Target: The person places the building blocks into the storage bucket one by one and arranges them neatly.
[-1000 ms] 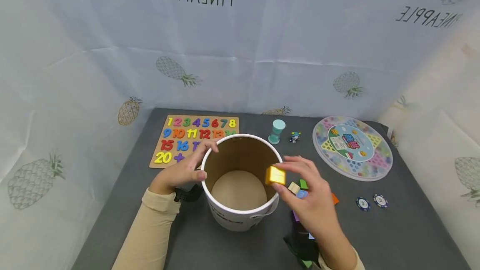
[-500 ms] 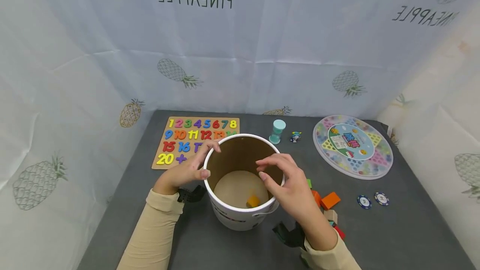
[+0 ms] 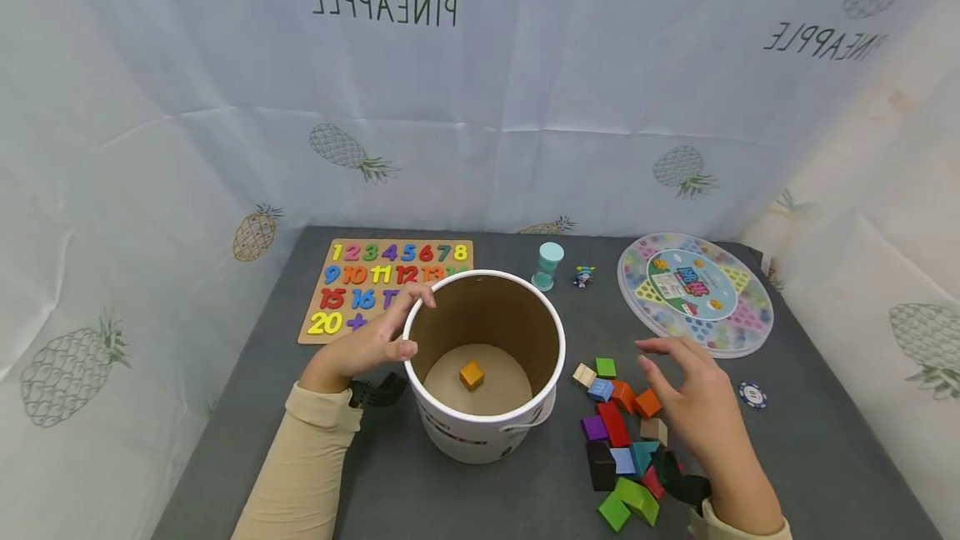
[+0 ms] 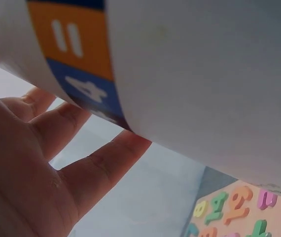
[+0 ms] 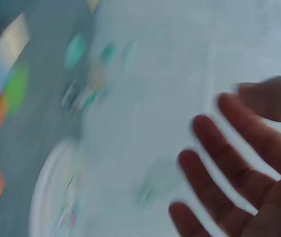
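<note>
A white bucket stands upright on the dark table, its brown inside facing me. My left hand grips its left rim, fingertips over the edge and thumb at the front. In the left wrist view, the fingers of that hand lie along the white wall. A yellow-orange cube rests on the bucket's floor. My right hand hovers over the table to the right, fingers loosely bent and holding nothing. Just left of it lies a group of coloured blocks, among them a red block and an orange block.
Behind the bucket lies a number puzzle board. A teal hourglass and a small figurine stand at the back. A round game board and a poker chip are at the right. Pineapple-print cloth surrounds the table.
My right hand let go of the yellow-orange cube over the bucket, and the cube dropped inside. That hand then moved right, past the coloured blocks. My left hand stayed at the rim.
</note>
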The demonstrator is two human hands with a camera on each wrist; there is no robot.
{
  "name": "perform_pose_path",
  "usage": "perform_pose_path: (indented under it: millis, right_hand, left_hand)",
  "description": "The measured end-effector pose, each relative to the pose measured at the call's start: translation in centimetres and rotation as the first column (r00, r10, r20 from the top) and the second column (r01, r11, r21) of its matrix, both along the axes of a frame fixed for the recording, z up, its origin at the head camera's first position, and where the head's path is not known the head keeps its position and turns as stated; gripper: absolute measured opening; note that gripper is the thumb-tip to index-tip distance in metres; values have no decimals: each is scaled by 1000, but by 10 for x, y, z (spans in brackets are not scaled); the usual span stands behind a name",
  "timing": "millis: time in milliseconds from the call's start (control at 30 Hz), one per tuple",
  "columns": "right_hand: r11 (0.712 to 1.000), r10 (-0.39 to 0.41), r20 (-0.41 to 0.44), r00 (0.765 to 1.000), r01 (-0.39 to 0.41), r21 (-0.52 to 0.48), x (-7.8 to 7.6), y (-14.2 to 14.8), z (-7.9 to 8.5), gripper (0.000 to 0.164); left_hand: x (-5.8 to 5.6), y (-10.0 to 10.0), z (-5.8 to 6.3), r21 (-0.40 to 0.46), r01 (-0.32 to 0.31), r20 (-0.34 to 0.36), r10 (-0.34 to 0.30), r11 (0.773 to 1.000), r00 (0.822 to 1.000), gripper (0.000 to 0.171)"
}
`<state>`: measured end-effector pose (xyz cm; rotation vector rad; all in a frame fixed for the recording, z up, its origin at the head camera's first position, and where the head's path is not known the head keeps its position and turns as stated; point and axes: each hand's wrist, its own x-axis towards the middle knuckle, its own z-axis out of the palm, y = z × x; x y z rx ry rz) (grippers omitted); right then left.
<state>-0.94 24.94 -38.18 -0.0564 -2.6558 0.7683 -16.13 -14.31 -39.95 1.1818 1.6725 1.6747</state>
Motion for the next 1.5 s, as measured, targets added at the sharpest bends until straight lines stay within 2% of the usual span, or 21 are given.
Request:
perform_pose_path:
  millis: [67, 167, 267, 367, 433, 533, 667, 800, 900, 933, 1033, 1133, 1233, 1333, 1433, 1500]
  right_hand:
    - [995, -56, 102, 993, 47, 87, 0, 18, -14, 26]
    - [986, -90, 258, 962, 50, 157, -1, 40, -33, 33]
    - [983, -64, 396, 916, -11, 184, -2, 55, -50, 40]
    - [978, -3, 486, 874, -98, 182, -4, 66, -67, 44]
    - [975, 28, 516, 856, -137, 174, -4, 69, -76, 46]
    - [976, 40, 512, 858, -144, 165, -3, 71, -86, 47]
    - [986, -10, 488, 873, -72, 150, 0, 73, -93, 35]
    - [989, -83, 501, 861, 8, 149, 3, 74, -91, 26]
    - [988, -123, 447, 886, 69, 136, 9, 70, -83, 33]
    - [988, -138, 411, 901, 98, 118, 11, 66, -79, 35]
    - [988, -150, 252, 956, 151, 15, 15, 45, -62, 35]
    - [983, -143, 95, 985, 153, -98, 17, 17, -40, 34]
    - [976, -95, -3, 995, 93, -195, 19, -8, -16, 32]
    - [953, -15, -47, 999, 0, -304, 18, -29, 8, 32]
    - [908, 113, -103, 988, -144, -394, 11, -48, 26, 33]
    - [893, 178, -145, 973, -221, -393, 3, -61, 32, 36]
  left_hand:
    - [0, -1, -1, 2, -3, 2, 3, 1000, 1000, 59]
    - [0, -2, -2, 1, -7, 7, 7, 1000, 1000, 58]
    - [1, -3, -3, 2, -8, 15, 8, 1000, 1000, 56]
    - [1, -5, -4, -3, -13, 12, 13, 1000, 1000, 57]
    - [1, -5, -4, -6, -16, 0, 16, 1000, 1000, 57]
    - [1, -5, -4, -10, -16, -16, 16, 1000, 1000, 59]
    - [1, -5, -6, -7, -12, -11, 11, 1000, 1000, 58]
    - [2, -6, -7, 0, -11, 3, 11, 1000, 1000, 56]
    - [2, -6, -7, 5, -5, -8, 5, 1000, 1000, 56]
    - [2, -6, -6, 6, -3, -14, 3, 1000, 1000, 57]
    - [2, -6, -5, 8, 0, -24, 0, 1000, 1000, 59]
    - [3, -6, -3, 2, -7, -23, 7, 1000, 1000, 62]
    - [3, -5, -4, 1, -11, -31, 11, 1000, 999, 63]
    - [1, -3, -5, 10, -7, -38, 7, 1000, 999, 62]
    - [-2, -2, -6, 13, -3, -23, 3, 1000, 1000, 60]
    - [-4, -1, -6, 14, -4, -18, 4, 1000, 1000, 60]
